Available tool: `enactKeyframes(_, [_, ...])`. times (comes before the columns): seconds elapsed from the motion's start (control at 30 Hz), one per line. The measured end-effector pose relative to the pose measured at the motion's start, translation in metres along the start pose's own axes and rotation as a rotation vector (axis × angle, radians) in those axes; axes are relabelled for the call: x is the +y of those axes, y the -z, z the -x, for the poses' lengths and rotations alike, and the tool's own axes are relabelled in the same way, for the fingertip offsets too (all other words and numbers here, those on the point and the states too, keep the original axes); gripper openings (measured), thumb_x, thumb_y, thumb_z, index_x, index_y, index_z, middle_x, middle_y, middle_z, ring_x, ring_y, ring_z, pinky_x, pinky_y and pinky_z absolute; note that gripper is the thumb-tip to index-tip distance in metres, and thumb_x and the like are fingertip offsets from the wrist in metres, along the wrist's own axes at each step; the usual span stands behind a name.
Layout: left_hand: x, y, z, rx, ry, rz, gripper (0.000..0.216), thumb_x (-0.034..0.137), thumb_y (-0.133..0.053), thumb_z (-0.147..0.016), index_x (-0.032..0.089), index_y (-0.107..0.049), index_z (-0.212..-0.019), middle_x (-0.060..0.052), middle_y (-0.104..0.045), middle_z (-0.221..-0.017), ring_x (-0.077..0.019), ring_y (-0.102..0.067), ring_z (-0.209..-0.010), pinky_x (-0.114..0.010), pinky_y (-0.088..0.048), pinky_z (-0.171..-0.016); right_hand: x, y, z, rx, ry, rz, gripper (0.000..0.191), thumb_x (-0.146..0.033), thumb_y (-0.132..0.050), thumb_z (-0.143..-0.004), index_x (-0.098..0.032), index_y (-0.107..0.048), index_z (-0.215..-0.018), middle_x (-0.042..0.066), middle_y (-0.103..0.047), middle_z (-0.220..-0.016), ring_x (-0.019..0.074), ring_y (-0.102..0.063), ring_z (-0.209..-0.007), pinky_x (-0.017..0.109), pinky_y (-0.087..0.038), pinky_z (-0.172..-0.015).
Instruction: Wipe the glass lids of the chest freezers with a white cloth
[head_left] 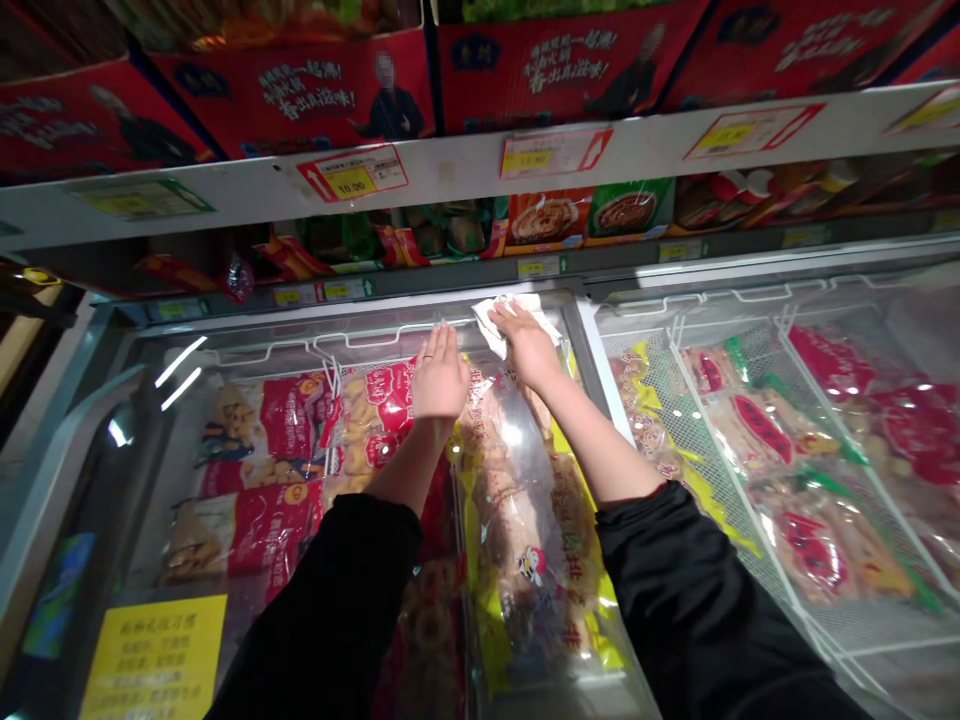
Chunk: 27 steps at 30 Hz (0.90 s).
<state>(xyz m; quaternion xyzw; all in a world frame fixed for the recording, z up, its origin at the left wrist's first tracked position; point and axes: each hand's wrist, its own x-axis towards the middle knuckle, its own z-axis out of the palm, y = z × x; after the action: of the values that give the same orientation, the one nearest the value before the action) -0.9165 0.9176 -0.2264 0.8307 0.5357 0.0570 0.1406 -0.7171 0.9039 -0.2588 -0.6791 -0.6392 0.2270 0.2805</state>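
My right hand [531, 352] presses a white cloth [492, 336] against the glass lid [247, 350] of a chest freezer, close to its back edge. The cloth is crumpled and sticks out past the fingertips on both sides. To its left, my left hand [441, 375] lies on the same glass with fingers stretched out and nothing held. A ring shows on one finger. Beneath the glass are red bags of ring-shaped food [375, 400] and a yellow-edged clear pack [517, 530] of pale food pieces.
White wire dividers [750, 490] separate more frozen packs in the section at right. A yellow notice [154, 655] sits at the lower left. Above the freezer's back, a white shelf edge [450, 180] carries price tags, with red display boxes [300, 100] standing on it.
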Motion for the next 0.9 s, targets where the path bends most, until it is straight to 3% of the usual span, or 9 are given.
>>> enactKeyframes(0.1, [-0.001,0.0,0.0,0.001,0.002,0.007,0.06,0.017,-0.037,-0.106,0.004,-0.044,-0.164,-0.013,-0.041,-0.173,-0.0239,-0.037,-0.164,-0.042,-0.029,-0.137,0.014,0.025,0.02,-0.092,0.12,-0.035,0.083,0.008,-0.047,-0.08,-0.03,-0.065,-0.152,-0.002,-0.058,-0.163,0.0173,-0.043,-0.159,0.046,-0.034,-0.136])
enactKeyframes(0.2, [0.0,0.001,0.0,-0.005,0.006,0.014,0.06,0.017,-0.037,-0.106,0.006,-0.045,-0.164,-0.013,-0.042,-0.173,-0.0237,-0.037,-0.163,-0.043,-0.03,-0.137,0.038,0.047,0.026,-0.06,0.104,0.007,0.086,0.011,-0.043,-0.079,-0.031,-0.065,-0.152,-0.003,-0.058,-0.162,0.0164,-0.044,-0.158,0.046,-0.035,-0.135])
enactKeyframes(0.3, [0.0,0.0,0.0,-0.005,0.003,0.013,0.06,0.017,-0.037,-0.106,0.005,-0.046,-0.164,-0.013,-0.042,-0.173,-0.0239,-0.037,-0.164,-0.042,-0.03,-0.137,0.048,0.047,0.016,0.038,0.009,0.073,0.083,0.01,-0.044,-0.081,-0.027,-0.065,-0.152,0.001,-0.058,-0.163,0.0198,-0.044,-0.159,0.05,-0.035,-0.135])
enactKeyframes(0.4, [-0.001,0.0,0.0,0.002,0.002,0.007,0.06,0.017,-0.037,-0.106,0.004,-0.045,-0.163,-0.013,-0.042,-0.173,-0.0241,-0.036,-0.164,-0.041,-0.03,-0.137,0.038,0.034,0.008,0.093,-0.026,0.089,0.079,0.008,-0.046,-0.083,-0.024,-0.065,-0.152,0.003,-0.059,-0.162,0.0225,-0.044,-0.159,0.052,-0.037,-0.134])
enactKeyframes(0.5, [-0.001,0.001,0.0,0.003,0.001,0.006,0.06,0.017,-0.037,-0.106,0.004,-0.045,-0.164,-0.013,-0.042,-0.173,-0.024,-0.037,-0.164,-0.042,-0.031,-0.137,0.027,0.032,0.015,0.008,0.072,0.051,0.083,0.009,-0.047,-0.082,-0.028,-0.063,-0.154,0.001,-0.058,-0.162,0.0213,-0.043,-0.159,0.051,-0.039,-0.133])
enactKeyframes(0.67, [-0.001,0.001,0.0,0.001,0.002,0.016,0.06,0.017,-0.037,-0.105,0.004,-0.045,-0.164,-0.014,-0.042,-0.173,-0.0239,-0.037,-0.164,-0.041,-0.029,-0.137,0.048,0.068,0.029,-0.199,0.242,0.008,0.084,0.009,-0.047,-0.078,-0.029,-0.067,-0.15,-0.001,-0.06,-0.161,0.0185,-0.047,-0.157,0.047,-0.037,-0.134])
enactKeyframes(0.77, [-0.001,0.001,-0.001,0.004,0.004,0.019,0.06,0.017,-0.038,-0.105,0.005,-0.045,-0.164,-0.014,-0.042,-0.173,-0.0244,-0.037,-0.164,-0.043,-0.029,-0.137,0.064,0.078,0.019,-0.133,0.143,0.058,0.08,0.007,-0.045,-0.081,-0.027,-0.066,-0.15,-0.001,-0.059,-0.162,0.0188,-0.049,-0.156,0.047,-0.038,-0.133])
enactKeyframes(0.9, [-0.001,0.002,-0.001,-0.007,0.008,0.011,0.06,0.017,-0.038,-0.105,0.003,-0.046,-0.163,-0.014,-0.042,-0.173,-0.0249,-0.037,-0.164,-0.042,-0.029,-0.137,0.061,0.061,-0.001,0.028,-0.043,0.149,0.072,0.0,-0.046,-0.088,-0.026,-0.065,-0.152,0.0,-0.06,-0.161,0.0223,-0.052,-0.154,0.05,-0.044,-0.13])
